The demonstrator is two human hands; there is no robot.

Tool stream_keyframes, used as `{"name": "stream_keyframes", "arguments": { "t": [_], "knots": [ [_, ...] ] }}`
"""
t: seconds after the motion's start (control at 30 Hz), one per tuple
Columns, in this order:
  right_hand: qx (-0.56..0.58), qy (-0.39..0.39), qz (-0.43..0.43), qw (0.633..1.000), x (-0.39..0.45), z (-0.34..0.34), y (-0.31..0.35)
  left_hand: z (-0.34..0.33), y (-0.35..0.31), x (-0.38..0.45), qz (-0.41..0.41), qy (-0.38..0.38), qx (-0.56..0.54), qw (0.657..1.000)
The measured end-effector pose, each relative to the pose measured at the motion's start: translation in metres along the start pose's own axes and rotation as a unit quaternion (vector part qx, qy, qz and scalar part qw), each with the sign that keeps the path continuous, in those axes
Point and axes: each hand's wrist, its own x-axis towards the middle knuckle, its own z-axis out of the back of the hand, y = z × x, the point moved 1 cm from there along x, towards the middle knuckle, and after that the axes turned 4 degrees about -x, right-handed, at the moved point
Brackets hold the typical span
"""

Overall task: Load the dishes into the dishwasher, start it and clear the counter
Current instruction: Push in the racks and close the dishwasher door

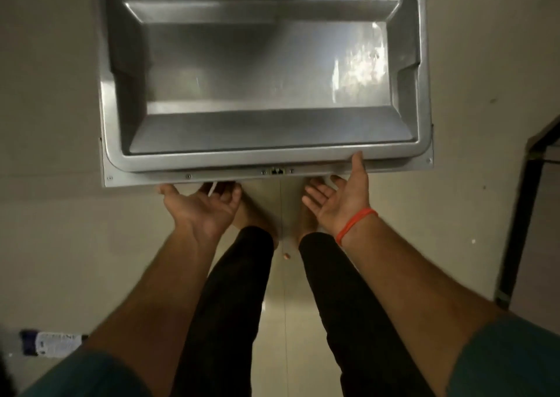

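I look straight down on the dishwasher door (pixel 266 157), which lies open and flat with its stainless inner face up and nothing on it. My right hand (pixel 339 199), with an orange band at the wrist, is palm-up at the door's front edge: the thumb lies over the rim and the index finger reaches beneath it. Further left along the same edge, my left hand (pixel 203 207) is also palm-up, its fingertips tucked just under the door and its thumb free below the edge. No dishes and no racks are in view.
My bare feet and black-trousered legs stand on beige floor tiles right below the door's edge. A black table leg (pixel 519 221) rises at the right. A bottle (pixel 51 343) lies on the floor at lower left. A small bit (pixel 286 256) lies between my feet.
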Motion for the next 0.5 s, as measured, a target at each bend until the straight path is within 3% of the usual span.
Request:
{"name": "stream_keyframes", "arguments": {
  "t": [0.2, 0.33, 0.5],
  "knots": [
    [0.109, 0.012, 0.01, 0.994, -0.118, -0.043, 0.032, -0.045, -0.018, -0.118, -0.009, 0.034, 0.022, 0.999],
    [0.128, 0.026, 0.015, 0.991, -0.191, -0.058, 0.063, -0.075, -0.038, -0.182, -0.049, 0.079, 0.11, 0.99],
    [0.04, 0.064, 0.041, 0.996, -0.271, -0.089, 0.118, -0.122, -0.064, -0.253, -0.174, 0.136, 0.325, 0.92]
  ]
}}
